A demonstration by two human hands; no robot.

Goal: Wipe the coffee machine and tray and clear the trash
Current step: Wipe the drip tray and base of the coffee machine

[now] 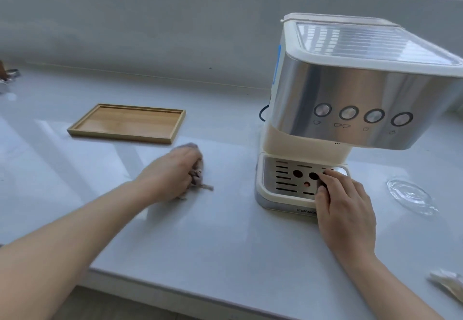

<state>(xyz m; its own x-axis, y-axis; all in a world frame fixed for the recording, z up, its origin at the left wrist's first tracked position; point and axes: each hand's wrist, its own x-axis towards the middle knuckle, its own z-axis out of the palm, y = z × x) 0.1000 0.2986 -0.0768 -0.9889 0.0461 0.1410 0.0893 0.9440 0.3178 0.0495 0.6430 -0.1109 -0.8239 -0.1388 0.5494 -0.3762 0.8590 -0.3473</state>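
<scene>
A steel and cream coffee machine (350,89) stands on the white counter at the right, its perforated drip tray (283,181) at the front. My right hand (343,209) rests on the drip tray's front right corner, fingers on the grille. My left hand (172,174) presses a crumpled grey cloth (198,169) onto the counter to the left of the machine. An empty wooden tray (127,122) lies farther left and back.
A clear glass saucer (408,195) lies right of the machine. A crumpled whitish wrapper (448,284) sits at the lower right edge. Metal items (10,76) stand at the far left. The counter's front edge (175,292) runs below my arms; a wall and window sill are behind.
</scene>
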